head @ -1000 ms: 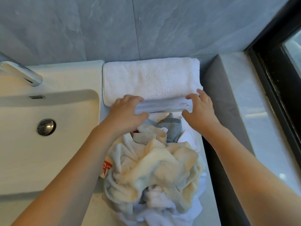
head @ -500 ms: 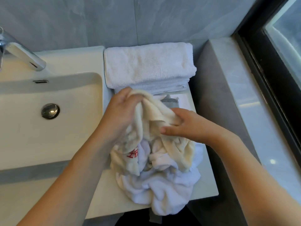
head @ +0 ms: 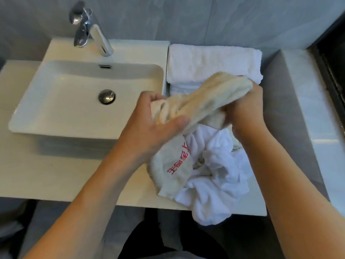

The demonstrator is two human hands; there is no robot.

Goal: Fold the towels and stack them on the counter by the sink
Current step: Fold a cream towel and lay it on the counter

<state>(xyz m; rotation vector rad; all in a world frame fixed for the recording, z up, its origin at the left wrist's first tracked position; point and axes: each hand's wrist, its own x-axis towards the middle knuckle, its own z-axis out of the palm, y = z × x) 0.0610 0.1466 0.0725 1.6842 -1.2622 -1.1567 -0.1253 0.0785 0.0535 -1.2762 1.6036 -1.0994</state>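
A cream towel (head: 205,98) with red lettering is lifted above the counter, bunched between both hands. My left hand (head: 149,118) grips its left end, thumb underneath. My right hand (head: 246,107) grips its right end from below. Part of the cream towel hangs down onto a crumpled white towel (head: 214,176) that lies on the counter (head: 56,176) and droops over the front edge. Behind them a stack of folded white towels (head: 211,60) sits against the wall, right of the sink (head: 56,101).
A chrome faucet (head: 89,32) stands behind the white basin, with a metal drain plug (head: 106,96) in its middle. A grey ledge (head: 302,101) rises to the right, below a dark window frame (head: 332,58). Grey tile wall at the back.
Both hands left the folded stack, took hold of the cream towel from the crumpled pile and lifted it, spreading it out between them. The view shifted right and back.
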